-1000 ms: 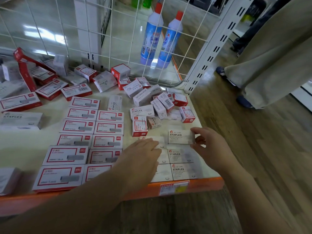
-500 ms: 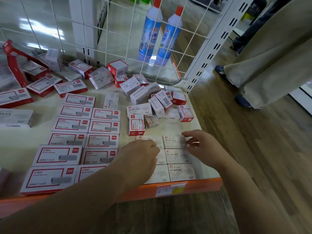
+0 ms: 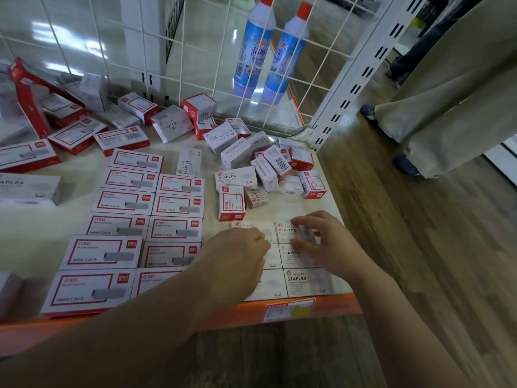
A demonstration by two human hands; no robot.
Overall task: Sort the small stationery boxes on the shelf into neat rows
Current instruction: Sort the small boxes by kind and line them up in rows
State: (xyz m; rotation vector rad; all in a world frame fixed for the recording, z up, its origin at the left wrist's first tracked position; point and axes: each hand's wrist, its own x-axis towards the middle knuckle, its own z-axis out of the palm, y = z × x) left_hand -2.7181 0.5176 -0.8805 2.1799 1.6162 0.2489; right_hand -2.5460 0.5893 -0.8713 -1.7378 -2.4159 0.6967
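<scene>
- The white STAPLES box (image 3: 291, 232) is lying flat at the back of the right-hand column near the shelf's (image 3: 173, 322) front right corner, long axis running left-right, with 2 like boxes in front of it.
- Your right hand (image 3: 326, 243) is sitting directly over that box, fingers curled and pinching its right end; motion blur is hiding the exact contact.
- Your left hand (image 3: 237, 257) is resting on the neighbouring white box (image 3: 253, 229) just to the left, fingers bent down over it; you cannot tell whether it is gripping or only pressing.
- The right hand is the nearer one for squaring the box against its row.
- The loose pile of small boxes (image 3: 265, 166) is lying behind both hands, away from you, still unsorted.
- The red-bordered boxes (image 3: 173, 205) are standing in 2 columns to the left.
- Against 1.0 s ago: the STAPLES box is sitting closer to the box in front, and your right hand is now over it rather than beside it.
</scene>
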